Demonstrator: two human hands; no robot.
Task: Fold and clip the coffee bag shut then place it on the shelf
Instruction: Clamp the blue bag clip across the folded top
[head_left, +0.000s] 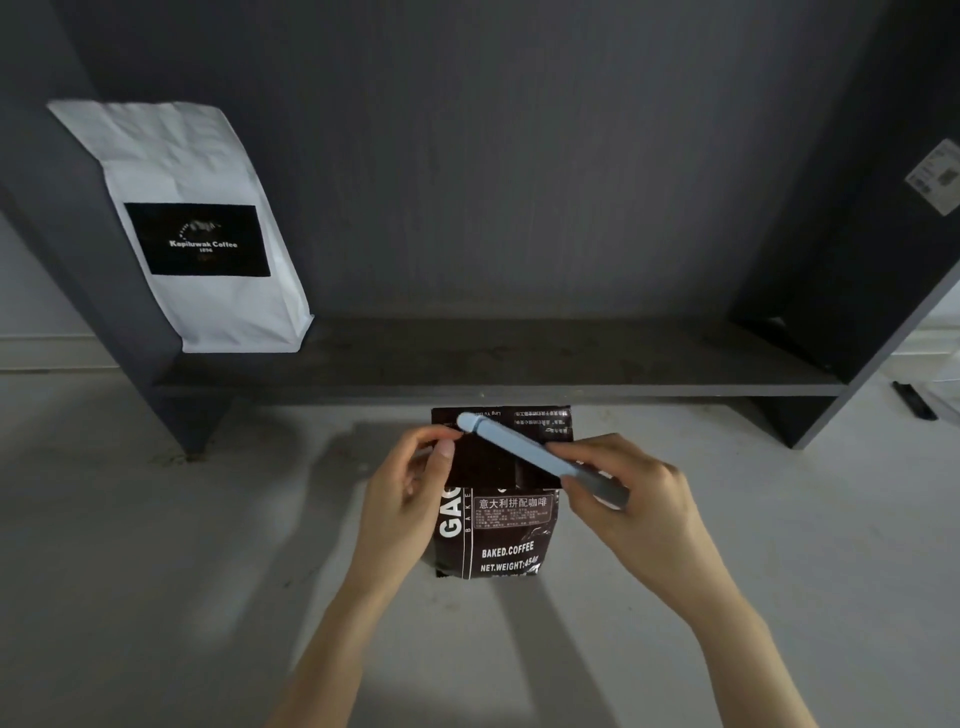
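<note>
A dark brown coffee bag (501, 540) with white print stands on the pale floor in front of the shelf. Its top flap is folded over toward me. My left hand (410, 499) pinches the folded top at its left edge. My right hand (628, 504) holds a long pale blue sealing clip (511, 444) by its right end. The clip lies slanted across the folded top, its rounded tip up and to the left. Whether the clip grips the fold I cannot tell.
The dark grey shelf board (519, 358) runs across just behind the bag. A white coffee bag (192, 228) with a black label leans at the shelf's left end. A side panel on the right carries a paper sticker (937, 176).
</note>
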